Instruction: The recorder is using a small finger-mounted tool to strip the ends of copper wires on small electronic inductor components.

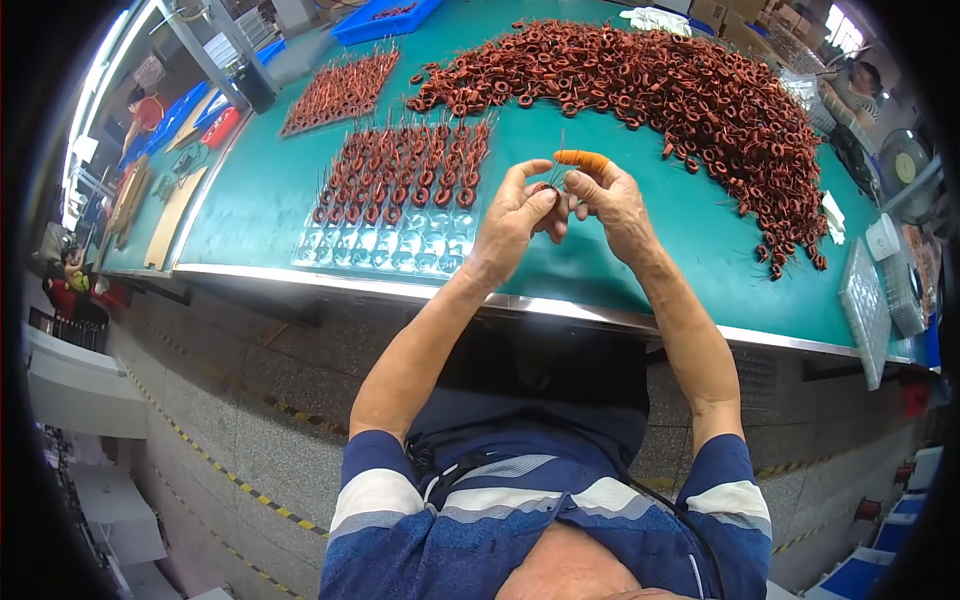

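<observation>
Above the table's front edge, my left hand (508, 222) pinches a small copper-red toroidal coil (543, 187) between thumb and fingers. Thin wire leads rise from the coil toward my right hand (618, 205). That hand is closed on the leads, thumb against an index finger wrapped in an orange finger cover (584, 159). Fingers partly hide the coil. Left of my hands lies a clear plastic tray (385, 262); coils stand in its far rows with leads up, and the near pockets hold none. A large heap of loose coils (640, 85) spreads across the back and right.
Another filled coil tray (342, 92) lies farther back on the green table (245, 215), near a blue bin (385, 22). White gloves (655, 20) rest behind the heap. Stacked clear trays (866, 310) lean at the right edge. Another person (860, 85) sits at far right.
</observation>
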The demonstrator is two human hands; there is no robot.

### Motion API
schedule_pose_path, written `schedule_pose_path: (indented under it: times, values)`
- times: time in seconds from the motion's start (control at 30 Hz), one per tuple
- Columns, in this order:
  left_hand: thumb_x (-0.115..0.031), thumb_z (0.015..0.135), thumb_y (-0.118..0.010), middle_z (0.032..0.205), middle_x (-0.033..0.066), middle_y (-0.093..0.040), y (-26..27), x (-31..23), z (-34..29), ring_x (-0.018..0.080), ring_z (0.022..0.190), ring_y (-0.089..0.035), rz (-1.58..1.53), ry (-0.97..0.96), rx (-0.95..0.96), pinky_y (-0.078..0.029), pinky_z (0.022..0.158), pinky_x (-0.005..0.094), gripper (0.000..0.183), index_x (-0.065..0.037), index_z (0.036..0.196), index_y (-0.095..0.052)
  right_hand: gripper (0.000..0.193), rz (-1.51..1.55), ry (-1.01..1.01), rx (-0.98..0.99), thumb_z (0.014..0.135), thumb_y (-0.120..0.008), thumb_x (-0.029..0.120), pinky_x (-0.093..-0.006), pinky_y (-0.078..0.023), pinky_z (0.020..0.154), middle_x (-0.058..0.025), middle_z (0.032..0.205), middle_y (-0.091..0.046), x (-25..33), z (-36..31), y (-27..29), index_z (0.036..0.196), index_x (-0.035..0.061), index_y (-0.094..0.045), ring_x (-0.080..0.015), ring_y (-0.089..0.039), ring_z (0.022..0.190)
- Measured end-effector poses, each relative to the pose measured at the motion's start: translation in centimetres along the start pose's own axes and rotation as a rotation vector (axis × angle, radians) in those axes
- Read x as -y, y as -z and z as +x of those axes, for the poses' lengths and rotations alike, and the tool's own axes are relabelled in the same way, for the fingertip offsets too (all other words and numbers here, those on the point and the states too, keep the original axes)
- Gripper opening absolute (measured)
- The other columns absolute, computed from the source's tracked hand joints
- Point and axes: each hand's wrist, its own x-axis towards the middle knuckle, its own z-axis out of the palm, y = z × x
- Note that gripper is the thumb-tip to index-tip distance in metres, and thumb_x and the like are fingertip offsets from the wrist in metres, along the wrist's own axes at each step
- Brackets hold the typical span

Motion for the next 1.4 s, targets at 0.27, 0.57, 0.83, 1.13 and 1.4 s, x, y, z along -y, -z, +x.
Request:
schedule_pose_path:
  times: [0.27, 0.57, 0.83, 1.13, 1.4]
  values:
    - [-0.015, 0.099, -0.047, 0.072, 0.0034, -0.056, -0.6, 0.8, 0.0, 0.0106, 0.057, -0.053, -0.034, 0.033, -0.135, -0.043, 0.051, 0.024, 0.019, 0.001, 0.104, -0.056, 0.034, -0.075, 0.1, -0.055, 0.089, -0.069, 0.02, -0.0202, -0.044, 0.059, -0.0022, 0.085, -0.061, -0.6, -0.3, 0.2, 0.115, -0.0003, -0.061, -0.007, -0.055, 0.068]
    - [-0.011, 0.099, -0.047, 0.071, 0.0023, -0.056, 0.2, 1.1, -1.9, 0.0081, 0.057, -0.053, 0.22, -0.057, -0.198, -0.044, 0.052, 0.0227, 0.016, 0.002, 0.103, -0.056, 0.026, -0.337, 0.178, -0.05, 0.09, -0.068, 0.016, -0.0209, -0.045, 0.055, -0.003, 0.082, -0.067, 0.4, -1.9, -2.9, 0.111, 0.0016, -0.064, -0.0067, -0.058, 0.065]
    - [-0.02, 0.098, -0.052, 0.08, 0.0077, -0.062, 1.8, 2.6, -4.7, 0.013, 0.064, -0.058, 0.407, -0.13, -0.209, -0.048, 0.059, 0.0276, 0.035, 0.002, 0.122, -0.041, 0.017, -0.622, 0.28, 0.031, 0.089, -0.064, 0.009, -0.0211, -0.046, 0.054, -0.0041, 0.08, -0.069, 3.6, 1.2, -6.0, 0.103, 0.0007, -0.068, -0.0071, -0.06, 0.064]
    - [-0.009, 0.086, -0.058, 0.086, 0.0219, -0.058, 1.9, 4.6, -4.2, 0.042, 0.082, -0.057, 0.701, -0.303, -0.087, -0.046, 0.072, 0.0478, 0.019, 0.0, 0.102, -0.053, 0.017, -0.72, 0.144, 0.365, 0.087, -0.064, 0.012, -0.0259, -0.051, 0.053, -0.0073, 0.07, -0.067, -1.7, 7.0, -15.0, 0.098, -0.0007, -0.068, -0.0096, -0.063, 0.056]
    - [-0.01, 0.086, -0.06, 0.095, 0.02, -0.057, 1.9, 3.7, -5.0, 0.0388, 0.086, -0.057, 0.766, -0.292, -0.049, -0.047, 0.079, 0.0454, 0.021, 0.001, 0.103, -0.055, 0.035, -0.772, 0.113, 0.364, 0.089, -0.066, 0.017, -0.0254, -0.05, 0.054, -0.0098, 0.083, -0.069, 0.3, 9.4, -12.2, 0.12, 0.0022, -0.059, -0.01, -0.062, 0.059]
